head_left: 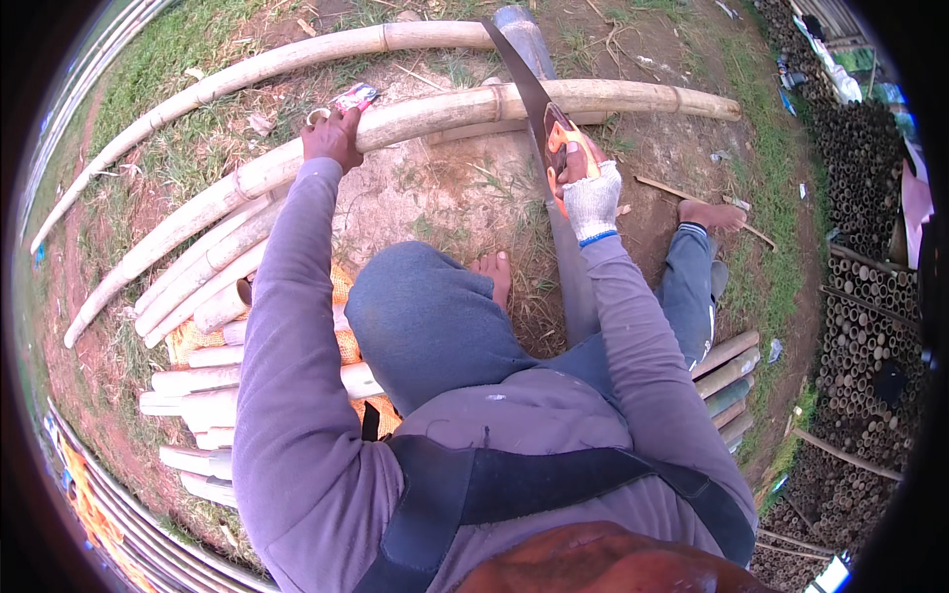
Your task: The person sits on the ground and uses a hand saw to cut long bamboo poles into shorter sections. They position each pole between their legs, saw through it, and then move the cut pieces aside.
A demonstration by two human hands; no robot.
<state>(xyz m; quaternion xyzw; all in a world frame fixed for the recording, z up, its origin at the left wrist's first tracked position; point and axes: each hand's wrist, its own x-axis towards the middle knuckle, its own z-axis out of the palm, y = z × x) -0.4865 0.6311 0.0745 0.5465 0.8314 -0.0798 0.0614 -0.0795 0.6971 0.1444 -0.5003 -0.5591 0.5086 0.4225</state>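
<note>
A long pale bamboo pole (425, 114) runs across in front of me, from the lower left to the far right. My left hand (336, 136) is closed round it. Beside those fingers are a small pale ring (318, 116) and a small colourful packet (356, 96); whether the hand holds them I cannot tell. My right hand (591, 193), in a white knit glove with some fingertips showing, grips the orange handle of a handsaw (524, 84). Its dark blade crosses the pole and points away, the tip close to the end of a second bamboo pole (297, 57).
Under the pole lies a thick grey post (565, 257), beside my bent knee (425, 316). Cut bamboo pieces (203, 381) lie on orange netting at the left. More lengths (732, 381) are at the right. Large stacks of bamboo (870, 178) stand along the right edge.
</note>
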